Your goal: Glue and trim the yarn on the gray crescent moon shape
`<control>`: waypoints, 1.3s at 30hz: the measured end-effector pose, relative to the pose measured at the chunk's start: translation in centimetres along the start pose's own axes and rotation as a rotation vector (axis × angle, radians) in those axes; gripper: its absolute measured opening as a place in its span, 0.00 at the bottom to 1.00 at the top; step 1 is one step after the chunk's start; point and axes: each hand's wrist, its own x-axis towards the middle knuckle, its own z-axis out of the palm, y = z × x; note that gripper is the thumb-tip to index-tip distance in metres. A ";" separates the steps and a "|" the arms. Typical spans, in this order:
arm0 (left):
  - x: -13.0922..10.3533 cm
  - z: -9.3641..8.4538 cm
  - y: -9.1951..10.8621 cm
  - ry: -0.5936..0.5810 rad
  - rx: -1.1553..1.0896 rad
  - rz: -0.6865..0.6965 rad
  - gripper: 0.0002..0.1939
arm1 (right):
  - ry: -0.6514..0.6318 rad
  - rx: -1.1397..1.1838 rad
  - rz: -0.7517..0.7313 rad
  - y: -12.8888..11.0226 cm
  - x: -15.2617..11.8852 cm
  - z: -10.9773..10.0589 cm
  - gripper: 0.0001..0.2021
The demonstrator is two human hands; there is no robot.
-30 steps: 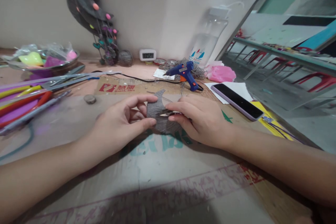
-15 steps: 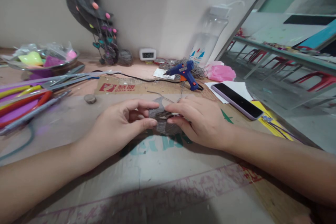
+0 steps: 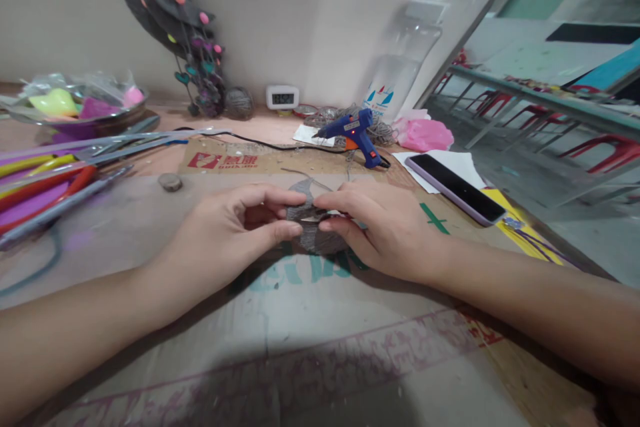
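Observation:
Between my hands is a small curved piece wrapped in grey yarn, low over the cardboard. My left hand pinches its left side between thumb and fingers. From the right, my right hand grips it with thumb and forefinger, and those fingers cover part of it. A loose grey yarn strand trails behind the piece. Beyond the hands, a blue glue gun rests with its nozzle pointing left and a red light showing.
Scissors with red handles and other tools lie at left, below a bowl of bagged colourful bits. A grey pebble-like lump sits nearer. Behind are a clock, yarn ball and bottle; a phone lies right.
The view has shifted slightly. Both hands keep their pinch on the yarn-wrapped piece, which has turned or moved only a little; slightly more of its lower part shows.

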 end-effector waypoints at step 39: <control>0.5 -0.5 0.5 -0.123 -0.073 -0.099 0.18 | -0.050 0.602 0.369 0.0 -0.1 0.4 0.06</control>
